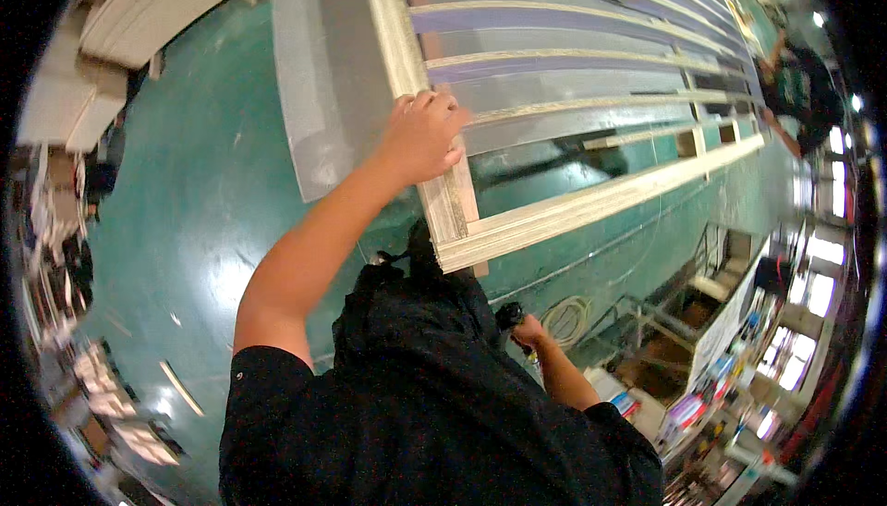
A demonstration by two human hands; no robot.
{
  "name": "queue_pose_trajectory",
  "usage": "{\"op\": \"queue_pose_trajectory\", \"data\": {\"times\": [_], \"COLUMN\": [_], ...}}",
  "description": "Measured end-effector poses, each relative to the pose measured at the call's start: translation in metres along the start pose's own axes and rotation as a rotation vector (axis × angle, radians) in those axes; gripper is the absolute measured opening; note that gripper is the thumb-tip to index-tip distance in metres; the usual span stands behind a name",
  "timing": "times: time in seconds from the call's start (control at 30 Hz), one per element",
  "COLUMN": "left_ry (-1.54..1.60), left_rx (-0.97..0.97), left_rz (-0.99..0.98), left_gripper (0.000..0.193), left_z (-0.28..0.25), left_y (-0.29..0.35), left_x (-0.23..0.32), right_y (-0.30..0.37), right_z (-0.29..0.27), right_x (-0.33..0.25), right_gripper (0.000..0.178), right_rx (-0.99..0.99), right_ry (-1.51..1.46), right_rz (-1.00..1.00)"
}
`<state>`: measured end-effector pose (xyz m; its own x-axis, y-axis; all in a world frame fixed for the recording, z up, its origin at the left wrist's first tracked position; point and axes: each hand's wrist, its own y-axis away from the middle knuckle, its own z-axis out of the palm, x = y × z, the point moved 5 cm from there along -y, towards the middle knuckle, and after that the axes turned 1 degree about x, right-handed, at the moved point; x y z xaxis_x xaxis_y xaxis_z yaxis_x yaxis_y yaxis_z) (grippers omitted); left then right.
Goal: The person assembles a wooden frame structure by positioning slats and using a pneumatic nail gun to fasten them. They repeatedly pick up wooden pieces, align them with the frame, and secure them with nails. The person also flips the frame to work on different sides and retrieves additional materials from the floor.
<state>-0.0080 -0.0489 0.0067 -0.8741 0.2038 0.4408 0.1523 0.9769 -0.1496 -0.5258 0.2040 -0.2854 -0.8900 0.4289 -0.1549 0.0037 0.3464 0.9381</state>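
A large slatted wooden frame (601, 194) stretches away from me to the upper right, its near corner close to my body. My left hand (425, 136) is closed over the left end rail, fingers curled across the top and the thumb along the inner side. Low at my right side, my right hand (528, 331) grips a black hand tool (507, 315). Most of this tool is hidden, so its exact kind does not show. Under the slats lies a greyish translucent sheet (309, 90) that sticks out past the left rail.
Another person (804, 90) stands at the frame's far right end, arms reaching toward it. A coiled pale hose (566, 321) lies on the green floor (203, 201). Stacked boards (176, 7) are at the upper left, wood offcuts (106, 381) lower left, and a cluttered workbench (693, 349) right.
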Motion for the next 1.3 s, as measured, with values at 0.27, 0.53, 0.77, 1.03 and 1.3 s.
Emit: {"op": "queue_pose_trajectory", "data": {"times": [0.27, 0.53, 0.77, 1.03, 1.3], "left_ry": [-0.181, -0.276, -0.213, -0.136, -0.105], "left_rx": [-0.300, -0.384, -0.433, -0.444, -0.443], "left_rz": [0.087, 0.175, 0.180, 0.352, 0.892], "left_gripper": [0.036, 0.031, 0.035, 0.057, 0.124], "left_z": [0.038, 0.041, 0.036, 0.026, -0.025], "left_y": [-0.041, -0.064, -0.062, -0.059, -0.046], "left_x": [-0.002, -0.001, -0.008, -0.011, -0.056], "right_y": [0.026, 0.034, 0.038, 0.089, 0.304], "right_z": [0.138, 0.104, 0.139, 0.181, 0.036], "right_x": [-0.021, -0.118, -0.158, -0.152, -0.267], "right_gripper": [0.011, 0.013, 0.017, 0.011, 0.032], "right_rx": [-0.069, 0.168, 0.293, 0.544, 0.486], "right_ry": [-0.456, -1.070, -1.155, -0.995, -0.933], "right_rz": [-0.073, 0.017, 0.017, 0.111, -0.004]}}
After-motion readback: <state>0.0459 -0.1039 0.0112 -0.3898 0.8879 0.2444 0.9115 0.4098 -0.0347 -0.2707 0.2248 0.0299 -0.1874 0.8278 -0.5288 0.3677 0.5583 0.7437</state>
